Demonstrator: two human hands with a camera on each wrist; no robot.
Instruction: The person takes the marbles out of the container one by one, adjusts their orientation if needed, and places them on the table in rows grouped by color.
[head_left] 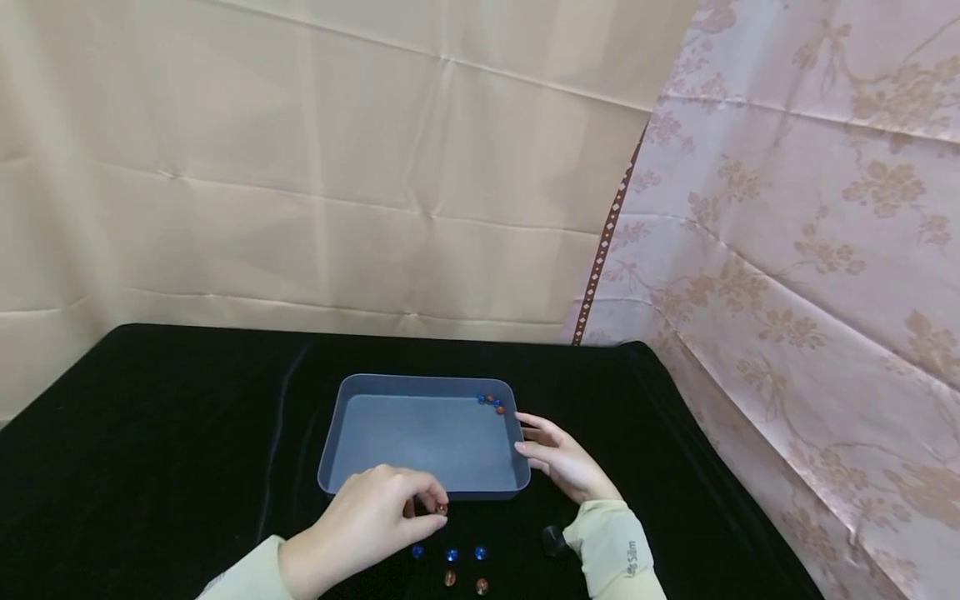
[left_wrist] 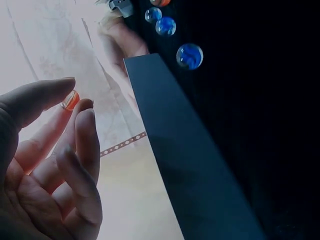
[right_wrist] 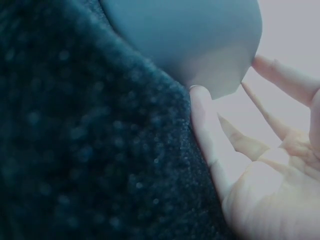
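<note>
My left hand (head_left: 378,508) pinches an orange marble (left_wrist: 71,100) between thumb and fingertip, held just over the near edge of a grey-blue rectangular tray (head_left: 420,442). On the tray's right side, my right hand (head_left: 562,458) rests its fingertips against the outer wall, fingers spread and fairly straight. In the right wrist view one fingertip (right_wrist: 201,95) lies low at the tray's corner, by the cloth. Blue marbles (head_left: 452,555) and orange-brown marbles (head_left: 482,587) lie loose on the black cloth in front of the tray. Several small blue and orange marbles (head_left: 497,403) sit together inside its far right corner.
Black cloth (head_left: 180,442) covers the table. A small dark object (head_left: 553,542) shows at the right wrist, beside the sleeve. Behind the table hangs a cream curtain (head_left: 337,183), with a pink floral curtain (head_left: 810,250) along the right side.
</note>
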